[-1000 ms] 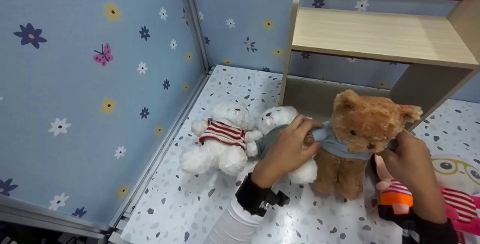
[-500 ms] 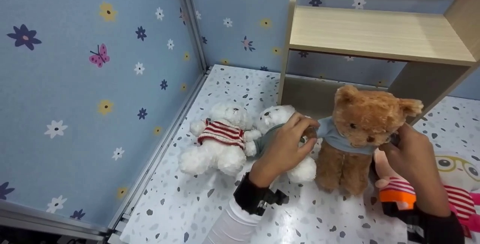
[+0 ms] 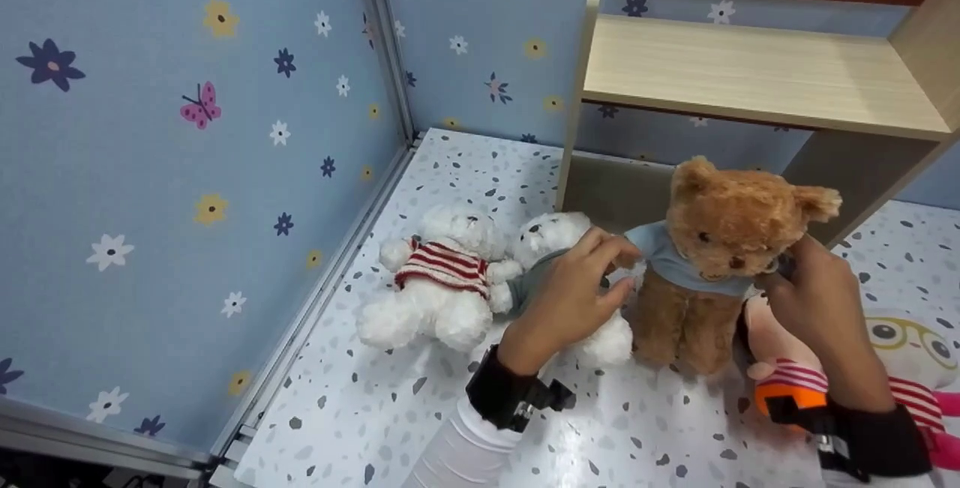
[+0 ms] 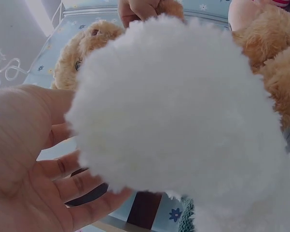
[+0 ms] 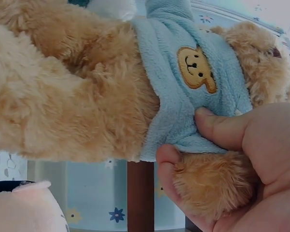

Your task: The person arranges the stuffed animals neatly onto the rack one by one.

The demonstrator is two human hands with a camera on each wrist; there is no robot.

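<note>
A brown teddy bear [image 3: 690, 323] in a light blue shirt is held upright in front of the shelf unit. My right hand [image 3: 817, 315] grips it by one arm, with thumb and fingers around the arm and sleeve in the right wrist view. My left hand [image 3: 570, 293] is apart from the brown bear, its fingers loosely bent with nothing between them. It hovers over a white teddy bear [image 3: 551, 237] in a green top, partly hidden beneath it. That bear's fluffy white leg [image 4: 173, 106] fills much of the left wrist view.
Another white bear [image 3: 435, 308] in a red-striped top lies at the left. Right of my right hand lie a plush toy with yellow glasses [image 3: 915, 345] and a doll [image 3: 784, 330]. Behind stands a wooden shelf unit [image 3: 765, 68]; a flowered wall panel [image 3: 225, 173] borders the left.
My left hand has let go of the brown bear's other arm. My right hand has lifted the bear slightly upward. The white bears have not moved.
</note>
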